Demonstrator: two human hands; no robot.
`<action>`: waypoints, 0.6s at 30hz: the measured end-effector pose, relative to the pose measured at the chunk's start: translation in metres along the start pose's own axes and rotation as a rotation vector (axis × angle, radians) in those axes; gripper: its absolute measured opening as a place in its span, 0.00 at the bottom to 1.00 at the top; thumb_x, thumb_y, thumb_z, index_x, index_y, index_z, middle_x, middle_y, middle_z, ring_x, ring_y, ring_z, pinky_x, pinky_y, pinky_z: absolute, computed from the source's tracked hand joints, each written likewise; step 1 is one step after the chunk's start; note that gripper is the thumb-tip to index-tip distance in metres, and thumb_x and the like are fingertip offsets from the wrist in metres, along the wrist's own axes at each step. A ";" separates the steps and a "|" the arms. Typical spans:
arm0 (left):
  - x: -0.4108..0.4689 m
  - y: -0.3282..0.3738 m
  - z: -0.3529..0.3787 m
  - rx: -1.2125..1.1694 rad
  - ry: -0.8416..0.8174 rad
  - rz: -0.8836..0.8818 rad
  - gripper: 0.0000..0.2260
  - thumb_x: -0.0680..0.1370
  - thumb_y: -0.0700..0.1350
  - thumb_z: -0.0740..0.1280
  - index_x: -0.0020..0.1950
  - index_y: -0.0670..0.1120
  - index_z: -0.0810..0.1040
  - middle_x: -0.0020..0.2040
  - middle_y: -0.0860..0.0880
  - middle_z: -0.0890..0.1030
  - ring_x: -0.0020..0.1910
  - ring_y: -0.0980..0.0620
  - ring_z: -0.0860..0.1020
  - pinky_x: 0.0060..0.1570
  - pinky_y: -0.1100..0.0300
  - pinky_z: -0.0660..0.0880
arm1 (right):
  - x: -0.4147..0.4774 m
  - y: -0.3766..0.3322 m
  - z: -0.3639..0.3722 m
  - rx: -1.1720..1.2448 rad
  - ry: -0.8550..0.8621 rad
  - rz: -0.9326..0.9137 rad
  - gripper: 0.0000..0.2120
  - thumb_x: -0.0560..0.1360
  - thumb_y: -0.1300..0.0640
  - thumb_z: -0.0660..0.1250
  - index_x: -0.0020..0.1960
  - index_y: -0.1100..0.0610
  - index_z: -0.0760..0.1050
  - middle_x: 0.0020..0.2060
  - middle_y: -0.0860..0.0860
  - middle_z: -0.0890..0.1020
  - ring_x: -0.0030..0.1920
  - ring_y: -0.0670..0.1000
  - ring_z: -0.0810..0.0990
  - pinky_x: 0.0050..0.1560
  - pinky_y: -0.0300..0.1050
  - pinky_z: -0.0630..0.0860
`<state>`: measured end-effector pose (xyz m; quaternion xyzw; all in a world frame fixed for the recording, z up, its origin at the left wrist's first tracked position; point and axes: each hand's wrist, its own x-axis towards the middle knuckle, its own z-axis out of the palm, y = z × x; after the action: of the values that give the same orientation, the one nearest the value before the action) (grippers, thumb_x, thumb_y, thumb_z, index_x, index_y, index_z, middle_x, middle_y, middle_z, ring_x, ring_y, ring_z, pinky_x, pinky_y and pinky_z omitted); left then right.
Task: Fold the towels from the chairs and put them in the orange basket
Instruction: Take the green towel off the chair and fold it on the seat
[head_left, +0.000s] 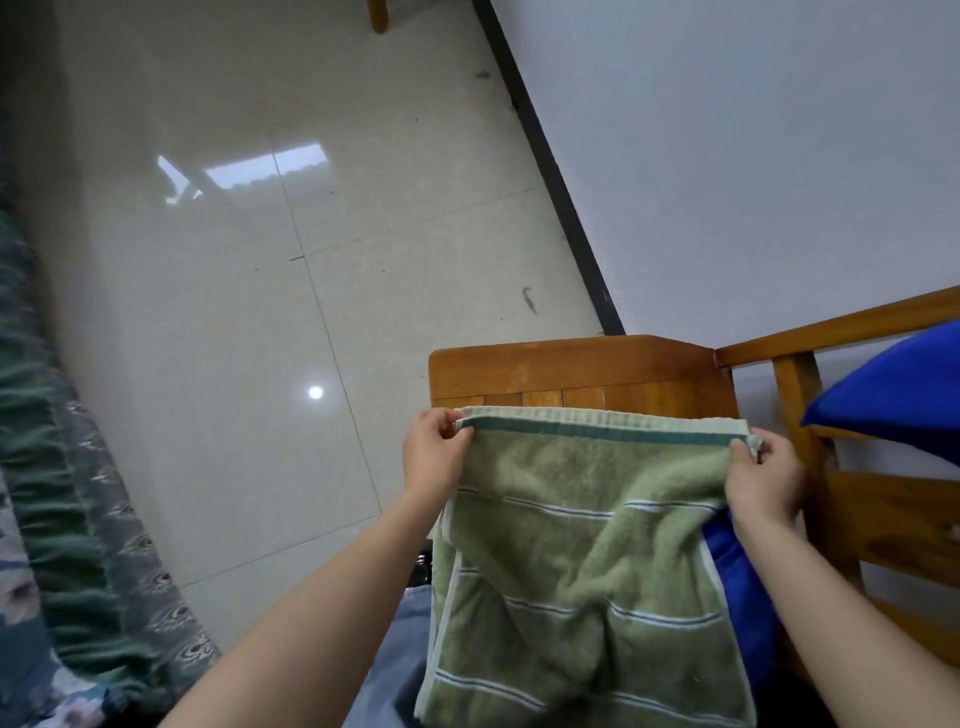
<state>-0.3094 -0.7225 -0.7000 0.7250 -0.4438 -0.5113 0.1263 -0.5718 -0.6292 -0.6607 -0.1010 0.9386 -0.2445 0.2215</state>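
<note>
1. Pinching the top left corner of the towel (582, 561), your left hand (434, 449) has its thumb on the near face and its fingers curled round the hem.
2. Your right hand (763, 483) grips the top right corner in the same way, thumb on the near side.
3. Between your two hands the top edge is pulled nearly straight, with a dark green band running just under a pale hem.
4. From that edge the green towel, crossed by thin white and blue stripes, hangs creased down the middle. It drapes over your lap and runs out of the bottom of the view.
5. Just behind the top edge is a wooden chair (571, 371). You cannot tell whether the towel touches it.
6. To the right, a blue cushion (893, 384) leans on the slatted frame, and more blue fabric shows under your right wrist, beside the towel's right edge.
7. Left of the chair lies a glossy tiled floor (234, 312), meeting a white wall (753, 156) at a dark skirting.
8. A patterned green cloth (62, 545) fills the far left edge.
</note>
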 end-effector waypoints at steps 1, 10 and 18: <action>0.002 0.000 0.002 0.044 0.019 0.017 0.04 0.76 0.41 0.66 0.50 0.45 0.77 0.51 0.47 0.75 0.48 0.52 0.74 0.51 0.58 0.74 | 0.000 -0.001 0.001 0.013 -0.001 0.002 0.13 0.78 0.62 0.60 0.62 0.62 0.71 0.59 0.60 0.76 0.60 0.61 0.74 0.58 0.55 0.71; 0.015 0.013 0.007 0.140 -0.004 -0.013 0.19 0.74 0.34 0.65 0.64 0.44 0.72 0.52 0.45 0.77 0.52 0.46 0.76 0.48 0.57 0.75 | 0.009 -0.001 -0.002 0.023 -0.137 0.014 0.25 0.77 0.61 0.63 0.72 0.59 0.61 0.65 0.60 0.73 0.63 0.60 0.73 0.63 0.59 0.72; 0.011 0.020 -0.010 0.152 -0.069 -0.012 0.05 0.75 0.38 0.66 0.49 0.41 0.78 0.47 0.44 0.79 0.45 0.49 0.75 0.46 0.55 0.77 | 0.009 0.000 -0.016 0.095 -0.196 -0.065 0.13 0.76 0.64 0.64 0.60 0.65 0.71 0.51 0.59 0.78 0.49 0.54 0.76 0.48 0.47 0.73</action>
<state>-0.3101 -0.7452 -0.6893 0.7169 -0.4812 -0.5017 0.0527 -0.5873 -0.6251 -0.6515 -0.1443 0.8960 -0.2848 0.3088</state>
